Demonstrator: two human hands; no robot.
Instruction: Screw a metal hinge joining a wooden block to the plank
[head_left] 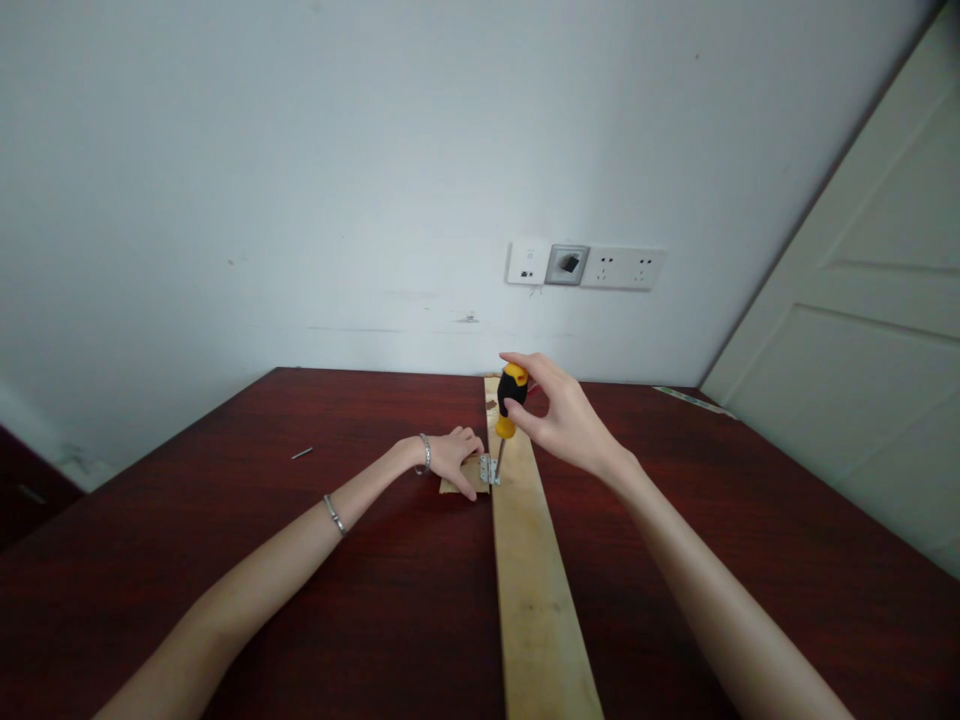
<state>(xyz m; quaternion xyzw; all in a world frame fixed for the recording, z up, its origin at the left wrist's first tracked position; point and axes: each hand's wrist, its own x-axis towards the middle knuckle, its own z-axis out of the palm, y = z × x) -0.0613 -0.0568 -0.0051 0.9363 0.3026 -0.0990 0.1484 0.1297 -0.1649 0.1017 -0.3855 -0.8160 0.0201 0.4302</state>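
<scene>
My right hand (pixel 559 410) is closed around the yellow and black handle of a screwdriver (pixel 513 392). The screwdriver stands nearly upright, its shaft pointing down at a small metal hinge (pixel 489 470). One leaf of the hinge lies on a long wooden plank (pixel 536 590), the other on a small wooden board (pixel 454 487) at the plank's left side. My left hand (pixel 454 458) lies over that small board with its fingers spread, pressing on it beside the hinge. Whether a screw sits under the screwdriver tip is too small to tell.
A thin metal piece (pixel 302 453) lies on the dark red tabletop (pixel 360 620) to the left. At the back right edge is a flat, pale strip (pixel 694 400). Behind the table rises a white wall with sockets (pixel 621 268); a white panelled door (pixel 862 290) stands at the right.
</scene>
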